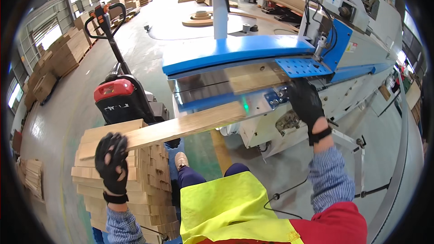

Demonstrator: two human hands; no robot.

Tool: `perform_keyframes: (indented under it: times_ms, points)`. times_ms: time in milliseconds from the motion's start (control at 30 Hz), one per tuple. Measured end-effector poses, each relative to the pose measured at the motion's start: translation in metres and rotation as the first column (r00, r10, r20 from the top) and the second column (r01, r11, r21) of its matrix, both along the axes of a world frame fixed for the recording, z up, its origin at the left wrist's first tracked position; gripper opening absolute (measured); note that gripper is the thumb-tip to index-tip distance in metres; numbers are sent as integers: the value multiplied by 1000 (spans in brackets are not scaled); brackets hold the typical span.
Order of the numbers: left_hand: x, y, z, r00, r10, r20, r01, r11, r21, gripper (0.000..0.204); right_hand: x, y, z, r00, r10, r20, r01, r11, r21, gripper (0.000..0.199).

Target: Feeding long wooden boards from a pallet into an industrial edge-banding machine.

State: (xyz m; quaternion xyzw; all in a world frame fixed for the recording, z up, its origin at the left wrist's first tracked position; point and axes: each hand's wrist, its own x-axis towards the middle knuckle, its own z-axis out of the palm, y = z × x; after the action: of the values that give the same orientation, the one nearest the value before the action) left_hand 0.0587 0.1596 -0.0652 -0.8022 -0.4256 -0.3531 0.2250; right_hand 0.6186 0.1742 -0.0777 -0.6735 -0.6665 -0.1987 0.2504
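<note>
Black fabric covers both your hands; the left hand is out at the near end of a long, pale wooden board, back of the hand up. Left fingers are partly curled beside the board's end; their undersides are hidden, so whether they grip it you cannot tell from here. The board slants away to the right, from over the stacked boards to the front edge of the machine bed. Your right hand reaches forward to the bed, its fingers slightly bent, tips by the right end of a second wooden piece; contact and hold are hidden, so you cannot tell how far they close. This second piece lies on the metal bed, just in front of the long blue cover. Blue perforated plate just beyond the right fingertips; small button panel near that hand, on its left; green light by the board's far end. Beyond the stack, a red-and-black pallet truck stands on the floor. Yellow apron over your lap, one light shoe showing beside the stack.
</note>
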Motion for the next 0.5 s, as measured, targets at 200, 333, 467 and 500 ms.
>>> perform_keyframes:
  times_ms: [200,333,467,500]
  points:
    - [69,49,0,976,-141,-168,158,983,96,42,-141,-62,15,923,382,55,-384,922,52,69]
    - [116,59,15,945,-141,-294,148,989,0,48,-200,-49,23,884,467,32,-464,883,-68,87]
    - [108,42,8,966,-232,112,247,958,-147,40,-190,-9,3,927,365,90,-359,930,-75,87]
    - [87,29,8,949,-266,171,290,947,-136,36,-191,-4,2,919,385,83,-379,922,-79,87]
